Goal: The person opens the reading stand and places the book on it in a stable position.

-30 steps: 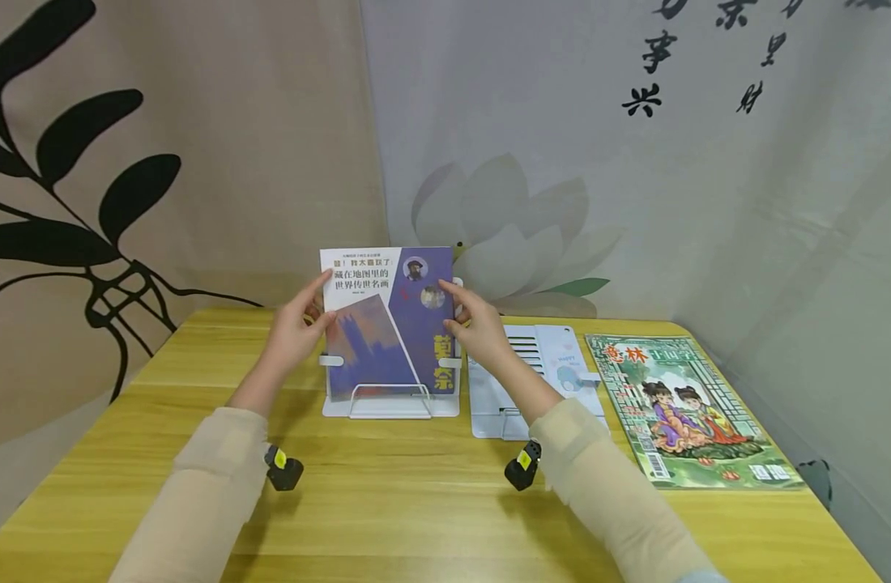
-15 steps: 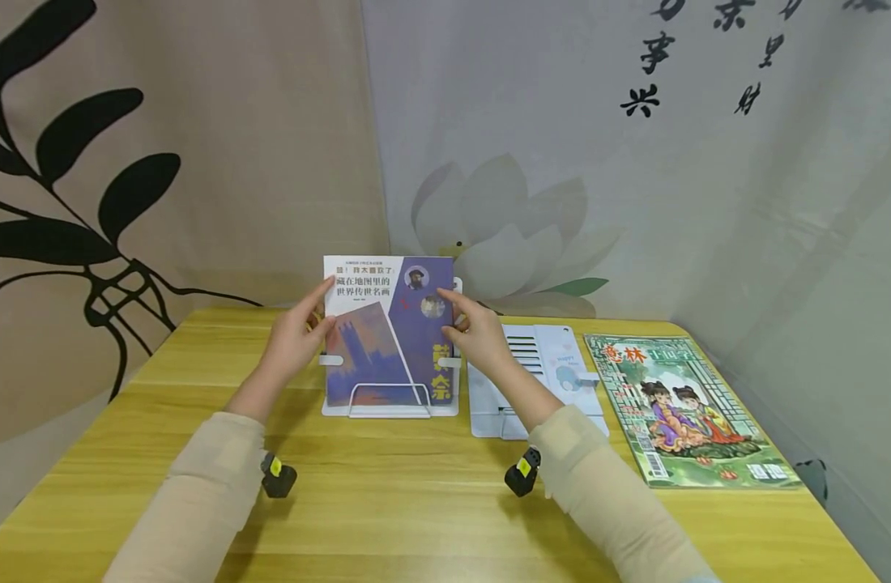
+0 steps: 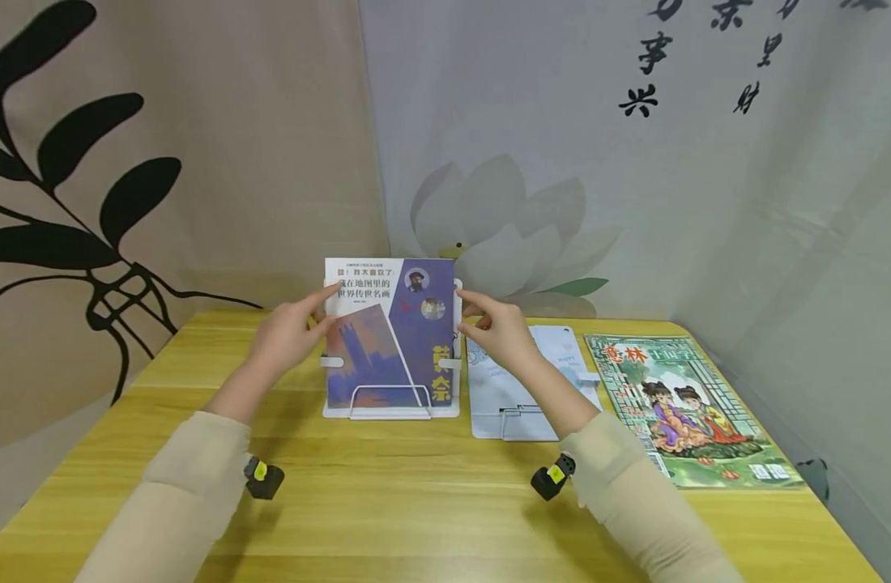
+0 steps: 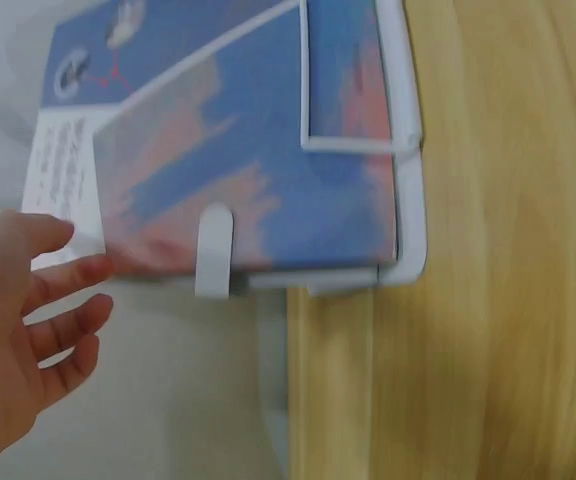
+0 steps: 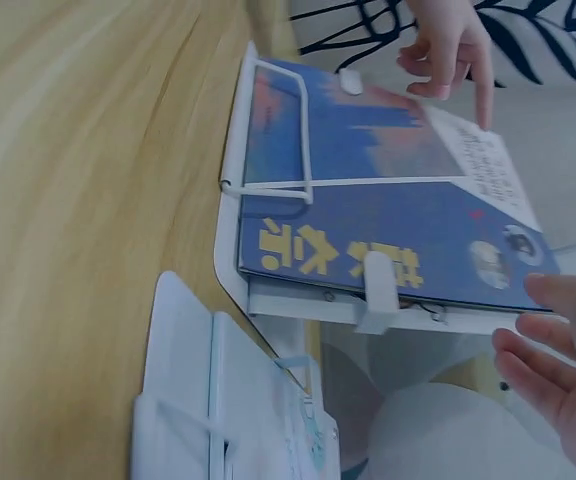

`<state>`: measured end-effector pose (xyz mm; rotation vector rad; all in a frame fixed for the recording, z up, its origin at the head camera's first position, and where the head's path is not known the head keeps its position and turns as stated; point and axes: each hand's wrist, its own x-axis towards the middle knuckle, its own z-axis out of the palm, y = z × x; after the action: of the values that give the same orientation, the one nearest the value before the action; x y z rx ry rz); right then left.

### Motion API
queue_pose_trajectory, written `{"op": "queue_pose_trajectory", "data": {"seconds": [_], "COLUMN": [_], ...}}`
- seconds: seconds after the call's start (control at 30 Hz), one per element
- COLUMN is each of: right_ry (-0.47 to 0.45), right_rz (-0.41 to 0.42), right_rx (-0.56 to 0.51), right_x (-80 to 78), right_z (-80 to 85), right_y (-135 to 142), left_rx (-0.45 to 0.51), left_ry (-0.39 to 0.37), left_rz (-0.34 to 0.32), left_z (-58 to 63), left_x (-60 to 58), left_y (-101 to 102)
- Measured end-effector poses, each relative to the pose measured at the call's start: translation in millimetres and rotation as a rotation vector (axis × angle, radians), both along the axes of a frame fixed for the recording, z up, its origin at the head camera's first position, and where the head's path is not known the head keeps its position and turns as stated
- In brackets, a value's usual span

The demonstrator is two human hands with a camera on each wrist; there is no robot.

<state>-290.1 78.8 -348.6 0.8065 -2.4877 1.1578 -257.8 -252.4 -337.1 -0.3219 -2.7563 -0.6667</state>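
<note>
A: From the head camera, where is the book (image 3: 390, 334)?

B: Propped on a white stand (image 3: 332, 411), toward the back edge of the desk (image 3: 387, 510) and slightly left of its middle. A wire bracket (image 3: 390, 385) crosses its foot; a white clip (image 3: 332, 362) overlaps its left side, and a second clip (image 3: 449, 363) its right.

A: And the hands?

B: The left hand (image 3: 285, 334) is at the book's left edge, a fingertip over the white part of the cover. The right hand (image 3: 498, 334) is just beside the right edge. Toward the desk's right edge come a pale blue stand (image 3: 489, 402), partly behind the right arm, then a green magazine (image 3: 693, 413).

A: What does the left wrist show?

B: The left hand released — fingers loose and spread beside the book, gripping nothing.

A: The right wrist?

B: The right hand is relaxed too, by the book's upper right side; whether a finger touches the cover, one cannot tell. Across the book, the left hand's index finger reaches straight to the white patch.
</note>
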Motion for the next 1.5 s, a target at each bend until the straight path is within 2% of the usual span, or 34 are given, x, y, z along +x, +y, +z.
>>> {"op": "queue_pose_trajectory", "data": {"seconds": [0.07, 0.2, 0.3, 0.4, 0.53, 0.63, 0.77, 0.97, 1.2, 1.33, 1.5], "right_ry": [-0.033, -0.094, -0.107, -0.099, -0.1, -0.118, -0.157, -0.217, -0.32, -0.385, -0.389], "right_rz": [-0.01, -0.058, -0.105, -0.136, -0.156, -0.164, -0.175, -0.168, -0.155, -0.125, -0.105], "right_rx": [-0.031, -0.064, -0.081, -0.094, -0.089, -0.067, -0.032, -0.036, -0.027, -0.026, -0.025], "right_x": [7.3, 21.7, 31.9, 41.6, 53.2, 59.8, 65.5, 69.0, 71.1, 74.0, 74.8], "right_z": [0.3, -5.1, -11.8, -18.4, -26.0, -32.7, -44.0, -60.3, -74.7, -83.5, -90.2], "right_y": [10.1, 31.6, 48.2, 63.9, 82.9, 95.3, 110.9, 133.0, 156.0, 166.2, 171.1], "left_rx": [0.016, 0.099, 0.184, 0.259, 0.351, 0.419, 0.46, 0.49, 0.497, 0.495, 0.464], "left_ry": [0.055, 0.174, 0.2, 0.17, 0.087, 0.036, -0.001, -0.073, -0.146, -0.146, -0.14], "left_rz": [-0.012, -0.078, -0.147, -0.215, -0.287, -0.327, -0.367, -0.389, -0.359, -0.322, -0.302], "left_z": [-0.2, -5.4, -12.1, -21.6, -35.6, -45.4, -59.9, -74.1, -93.2, -103.2, -109.5], "left_x": [5.6, 18.0, 29.0, 38.3, 48.0, 53.1, 55.6, 58.1, 53.4, 50.0, 46.5], "left_y": [8.9, 34.1, 57.6, 81.4, 112.0, 133.6, 157.8, 185.7, 211.2, 221.1, 229.6]}}
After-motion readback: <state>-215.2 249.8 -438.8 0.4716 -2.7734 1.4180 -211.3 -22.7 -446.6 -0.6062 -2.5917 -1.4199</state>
